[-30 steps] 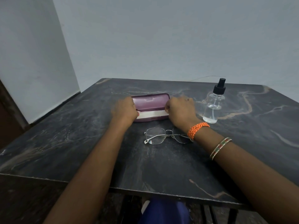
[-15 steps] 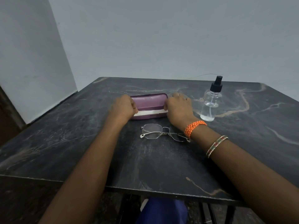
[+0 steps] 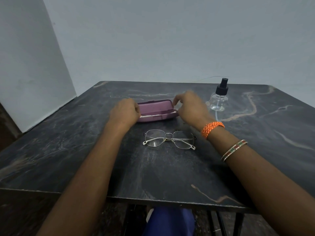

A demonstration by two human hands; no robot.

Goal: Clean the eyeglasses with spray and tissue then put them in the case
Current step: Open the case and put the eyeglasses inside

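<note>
Both hands grip the open purple hard-shell glasses case [image 3: 156,110]: left hand [image 3: 125,112] fingers curled on its left end, right hand [image 3: 189,106] pinching its lid. Thin silver wire-framed eyeglasses [image 3: 169,139] lie folded just in front of the case.

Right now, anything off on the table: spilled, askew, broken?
Nothing stands out. The glasses lie folded and intact on the table, the spray bottle stands upright with no puddle visible, and the case sits open between the left hand and right hand.

Dark marble table [image 3: 71,150], seemingly grey walls [image 3: 170,40]
</note>
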